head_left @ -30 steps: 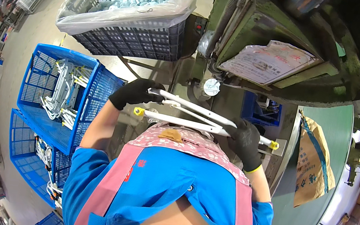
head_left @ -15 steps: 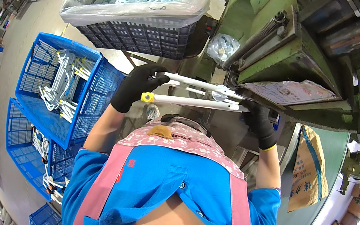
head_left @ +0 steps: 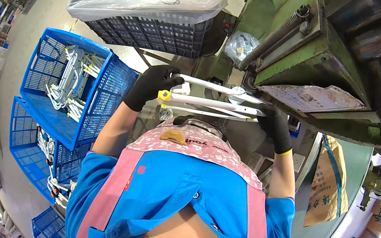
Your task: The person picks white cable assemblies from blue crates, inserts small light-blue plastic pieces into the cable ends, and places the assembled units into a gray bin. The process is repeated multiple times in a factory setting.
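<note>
I hold a white metal tube frame (head_left: pixel 213 103) with a yellow end cap (head_left: pixel 164 95) level in front of me. My left hand (head_left: pixel 152 85), in a black glove, grips its left end by the cap. My right hand (head_left: pixel 275 127), also black-gloved, grips the right end, right under the green machine (head_left: pixel 309 58). The frame's upper tube reaches toward the machine's opening, where a round white part sits.
A blue crate (head_left: pixel 64 84) holding white tube frames stands at my left, with a second blue crate (head_left: pixel 30 153) below it. A dark basket (head_left: pixel 149 33) lined with plastic and full of pale blue caps sits ahead. A brown paper sack (head_left: pixel 330 181) leans at the right.
Both hands have lifted the frame away from my body and shifted it right, toward the green machine. My right hand now sits under the machine's edge.
</note>
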Available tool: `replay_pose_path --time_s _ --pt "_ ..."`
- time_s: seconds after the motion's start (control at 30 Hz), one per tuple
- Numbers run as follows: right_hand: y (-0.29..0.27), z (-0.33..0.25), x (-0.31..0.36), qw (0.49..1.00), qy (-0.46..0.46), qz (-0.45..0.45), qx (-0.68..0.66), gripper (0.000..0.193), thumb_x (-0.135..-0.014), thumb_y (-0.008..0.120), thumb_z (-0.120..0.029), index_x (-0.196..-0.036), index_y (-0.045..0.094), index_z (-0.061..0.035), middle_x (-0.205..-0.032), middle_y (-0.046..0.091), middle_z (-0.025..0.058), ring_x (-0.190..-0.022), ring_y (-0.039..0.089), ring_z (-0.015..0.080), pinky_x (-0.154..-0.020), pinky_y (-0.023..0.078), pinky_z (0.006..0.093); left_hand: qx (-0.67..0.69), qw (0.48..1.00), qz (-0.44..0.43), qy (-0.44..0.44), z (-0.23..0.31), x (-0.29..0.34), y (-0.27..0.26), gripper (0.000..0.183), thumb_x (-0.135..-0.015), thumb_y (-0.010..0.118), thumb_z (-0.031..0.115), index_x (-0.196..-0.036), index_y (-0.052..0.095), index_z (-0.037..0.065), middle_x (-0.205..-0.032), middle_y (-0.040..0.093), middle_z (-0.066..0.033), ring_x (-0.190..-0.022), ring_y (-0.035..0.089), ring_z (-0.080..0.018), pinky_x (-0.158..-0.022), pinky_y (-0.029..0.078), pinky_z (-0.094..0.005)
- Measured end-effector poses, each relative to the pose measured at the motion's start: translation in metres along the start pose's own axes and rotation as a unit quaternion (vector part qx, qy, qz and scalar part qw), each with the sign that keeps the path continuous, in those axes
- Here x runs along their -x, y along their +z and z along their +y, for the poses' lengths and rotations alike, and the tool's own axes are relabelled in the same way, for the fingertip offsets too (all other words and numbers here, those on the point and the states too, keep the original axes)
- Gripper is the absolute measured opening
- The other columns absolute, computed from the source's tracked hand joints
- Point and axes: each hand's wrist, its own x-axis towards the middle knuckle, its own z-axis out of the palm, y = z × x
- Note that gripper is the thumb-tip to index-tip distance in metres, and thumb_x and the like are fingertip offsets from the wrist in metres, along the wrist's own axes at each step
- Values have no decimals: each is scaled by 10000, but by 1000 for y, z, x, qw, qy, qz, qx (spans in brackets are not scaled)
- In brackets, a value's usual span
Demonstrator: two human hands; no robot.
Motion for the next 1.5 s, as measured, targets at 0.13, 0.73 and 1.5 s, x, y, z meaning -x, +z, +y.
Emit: replay_pose_path --time_s 0.13,0.73,1.5 --pt "-4 -22 -9 991 -35 60 110 185 -660 683 -130 -842 697 -104 -917 642 173 -739 606 367 -631 480 437 69 998 -7 1 -16 -4 9 281 -848 662 268 -950 671 6 -685 636 -77 -588 588 -128 -564 449 -285" --pt "-82 -129 -10 996 68 62 -10 281 -756 665 -138 -1034 673 -105 -950 664 106 -717 642 291 -623 508 372 137 986 77 47 -87 -28 33 194 -803 628 64 -972 653 -29 -745 673 -102 -648 642 -172 -598 492 -297" --pt "-64 -128 -39 984 -27 162 70 211 -826 654 -155 -1027 675 -95 -853 654 138 -710 639 321 -602 512 371 299 953 51 9 -62 -16 39 271 -873 650 88 -1136 617 34 -843 619 1 -648 552 -55 -554 443 -206"
